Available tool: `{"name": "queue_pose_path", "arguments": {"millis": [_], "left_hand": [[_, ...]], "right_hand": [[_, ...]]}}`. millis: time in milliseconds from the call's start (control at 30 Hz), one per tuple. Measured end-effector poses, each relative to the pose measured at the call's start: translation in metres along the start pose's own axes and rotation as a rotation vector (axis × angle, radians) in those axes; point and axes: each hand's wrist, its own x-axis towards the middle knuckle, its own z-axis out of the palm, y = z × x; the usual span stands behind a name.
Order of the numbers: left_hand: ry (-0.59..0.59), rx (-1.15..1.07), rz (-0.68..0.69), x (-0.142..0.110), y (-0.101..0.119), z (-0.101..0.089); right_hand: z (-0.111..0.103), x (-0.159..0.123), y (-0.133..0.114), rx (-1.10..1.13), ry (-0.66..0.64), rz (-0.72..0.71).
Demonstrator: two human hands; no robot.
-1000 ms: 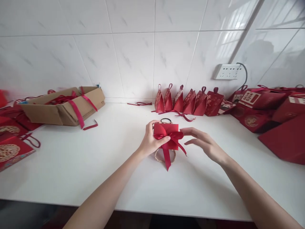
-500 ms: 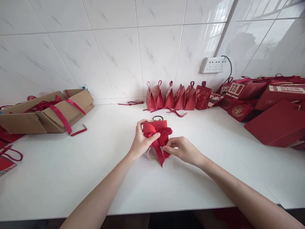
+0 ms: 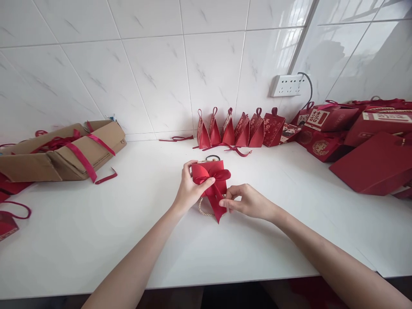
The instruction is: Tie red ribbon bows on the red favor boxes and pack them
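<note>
Compared with a second ago, the right hand [image 3: 249,201] is the big mover: it's come down from beside the bow [image 3: 222,175] to the ribbon tail [image 3: 216,207], and the whole view's swung a bit too. That grip is a light thumb-and-finger pinch on the tail, slightly blurry at the tips. The left hand [image 3: 188,189] has its grip closed round the red box [image 3: 216,165], thumb over the bow's middle. The box is between both hands over the worktop [image 3: 161,249]; can't tell if it's actually resting there. Gold cord [image 3: 202,209] loops out below, black ring [image 3: 213,158] just past the far edge. Further back there's a row of upright red boxes [image 3: 242,135], plus a cardboard box [image 3: 32,167] off left.
</note>
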Motion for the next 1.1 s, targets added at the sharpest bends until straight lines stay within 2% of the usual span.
{"name": "queue_pose_path", "arguments": {"millis": [67,133,200,267,433,600,767,900,1000,1100], "left_hand": [[-0.015,0.006,-0.001,0.0,-0.001,0.0],[-0.056,0.003,0.019,-0.001,-0.001,0.001],[-0.099,0.004,0.056,-0.004,-0.003,0.003],[-0.11,0.0,0.098,-0.006,-0.004,0.005],[-0.023,-0.102,0.202,-0.006,-0.008,0.006],[0.08,0.085,0.358,-0.002,-0.008,0.004],[0.163,0.14,0.309,-0.004,-0.009,0.009],[0.216,0.171,0.341,-0.006,-0.011,0.013],[0.21,0.179,0.433,-0.005,-0.013,0.012],[0.198,0.187,0.534,-0.004,-0.016,0.01]], "right_hand": [[-0.004,0.002,0.003,-0.043,0.169,0.014],[-0.007,0.005,0.007,-0.05,0.373,-0.055],[-0.009,0.008,0.009,-0.012,0.456,-0.161],[-0.008,0.01,0.011,0.029,0.432,-0.199],[-0.007,0.011,0.011,0.097,0.425,-0.118],[-0.007,0.011,0.009,0.146,0.346,-0.108],[-0.007,0.012,0.009,0.185,0.296,-0.149],[-0.008,0.012,0.01,0.176,0.279,-0.151],[-0.008,0.011,0.013,0.105,0.327,-0.162],[-0.007,0.009,0.018,-0.089,0.479,-0.263]]}}
